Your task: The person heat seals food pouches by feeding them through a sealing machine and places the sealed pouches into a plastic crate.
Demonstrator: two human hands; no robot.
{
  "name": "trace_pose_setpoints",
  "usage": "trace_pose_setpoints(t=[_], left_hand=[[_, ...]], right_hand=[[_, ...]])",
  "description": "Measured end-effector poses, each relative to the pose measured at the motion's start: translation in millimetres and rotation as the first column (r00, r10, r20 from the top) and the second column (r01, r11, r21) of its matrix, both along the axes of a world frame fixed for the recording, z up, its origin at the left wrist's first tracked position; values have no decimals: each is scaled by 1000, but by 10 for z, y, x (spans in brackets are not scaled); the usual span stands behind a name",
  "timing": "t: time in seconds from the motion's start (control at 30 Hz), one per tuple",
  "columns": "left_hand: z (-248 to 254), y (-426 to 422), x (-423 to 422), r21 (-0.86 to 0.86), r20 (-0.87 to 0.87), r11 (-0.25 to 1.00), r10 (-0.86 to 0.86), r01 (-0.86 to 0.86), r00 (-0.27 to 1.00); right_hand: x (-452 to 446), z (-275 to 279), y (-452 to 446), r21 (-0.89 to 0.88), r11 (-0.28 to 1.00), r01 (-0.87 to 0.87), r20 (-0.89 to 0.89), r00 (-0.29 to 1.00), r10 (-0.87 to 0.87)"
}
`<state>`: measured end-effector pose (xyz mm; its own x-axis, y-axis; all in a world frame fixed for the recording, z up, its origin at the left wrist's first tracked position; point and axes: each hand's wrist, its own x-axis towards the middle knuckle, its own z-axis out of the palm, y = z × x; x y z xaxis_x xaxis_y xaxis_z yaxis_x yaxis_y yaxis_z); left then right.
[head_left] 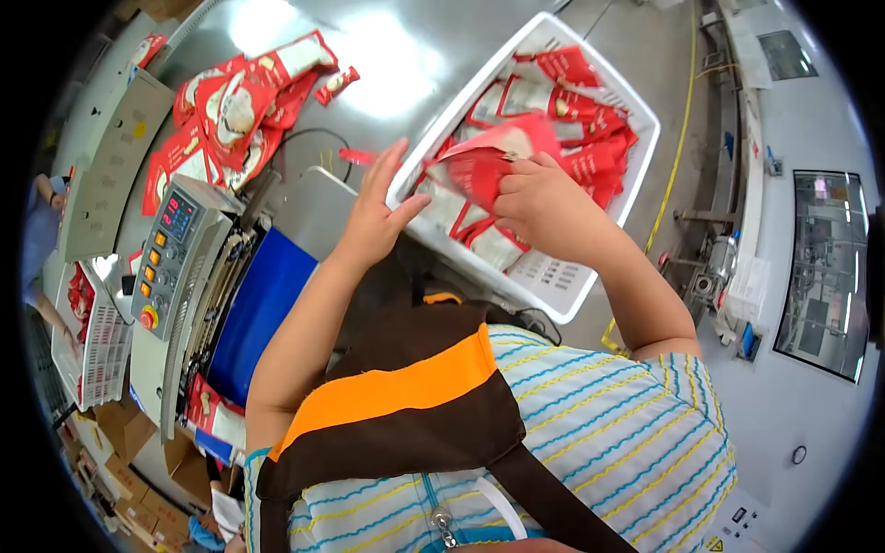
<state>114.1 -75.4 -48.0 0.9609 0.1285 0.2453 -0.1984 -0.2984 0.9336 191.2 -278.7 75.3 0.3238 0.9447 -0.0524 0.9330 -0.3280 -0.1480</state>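
My right hand (pixel 539 205) is closed on the edge of a red and white printed bag (pixel 484 170), holding it tilted above the white crate (pixel 636 198). The held bag is slightly blurred. My left hand (pixel 376 210) is at the crate's left edge, fingers stretched and thumb apart, with nothing visibly gripped. A small red packet or strip (pixel 355 157) shows beside its fingertips; whether they touch I cannot tell. Inside the crate lie several similar red and white bags (pixel 590 166), partly hidden by my right hand and the held bag.
A pile of red bags (pixel 230 106) and a small red packet (pixel 336 86) lie on the metal table (pixel 387 46). To the left stands a sealing-type machine (pixel 171 263) with a lit display and blue tray (pixel 267 304). Another person's arm (pixel 53 313) reaches toward a white basket (pixel 103 350).
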Motion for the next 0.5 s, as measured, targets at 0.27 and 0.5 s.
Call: trace_pose_setpoints(t=[0.27, 0.5], left_hand=[[687, 390, -185, -228, 93, 911, 371, -343, 924], [788, 857, -1008, -666, 41, 515, 747, -539, 663]], right_hand=[[-102, 752, 813, 238, 929, -285, 217, 947, 235], [-12, -32, 1372, 453, 760, 466, -787, 610, 95]])
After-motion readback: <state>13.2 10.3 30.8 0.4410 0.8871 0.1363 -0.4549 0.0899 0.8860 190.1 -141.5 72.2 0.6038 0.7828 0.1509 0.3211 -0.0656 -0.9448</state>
